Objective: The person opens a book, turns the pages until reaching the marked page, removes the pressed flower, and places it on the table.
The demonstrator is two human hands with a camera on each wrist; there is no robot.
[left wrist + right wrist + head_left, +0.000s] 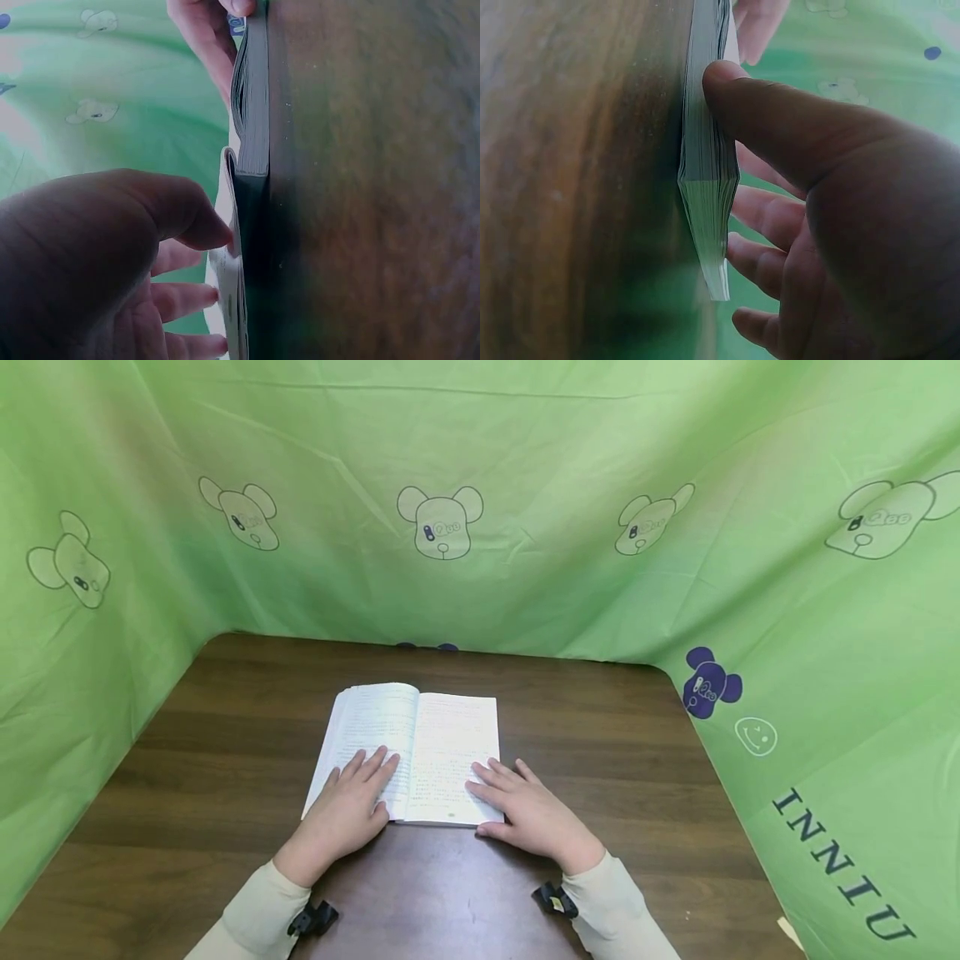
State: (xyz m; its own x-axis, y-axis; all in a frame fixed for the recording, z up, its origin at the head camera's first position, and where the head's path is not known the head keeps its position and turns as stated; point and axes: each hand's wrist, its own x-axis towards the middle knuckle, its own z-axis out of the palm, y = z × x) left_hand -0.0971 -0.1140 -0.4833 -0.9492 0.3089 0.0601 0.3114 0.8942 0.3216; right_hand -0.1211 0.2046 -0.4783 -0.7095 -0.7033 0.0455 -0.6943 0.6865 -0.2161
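Green cloth (pixel 525 435) with outlined bear heads (pixel 450 518) encloses, at the back and both sides, a dark brown wooden tabletop (pixel 600 735). Near its middle we have a thick, white-paged paper book (pixel 450 727), lying open. Our bare left grip (pixel 348 812) is released, with its spread fingers resting on the left page (pixel 378 718). Our bare right grip (pixel 534 812) is released too, fingers relaxed upon the right page (pixel 446 785), thumb touching the lower edge. Beside our wrists we see two small black devices (pixel 306 920).

The head view, high up, looks forward and down. Both wrist views, low and close, share the open white-paged paper book (pixel 457 727).
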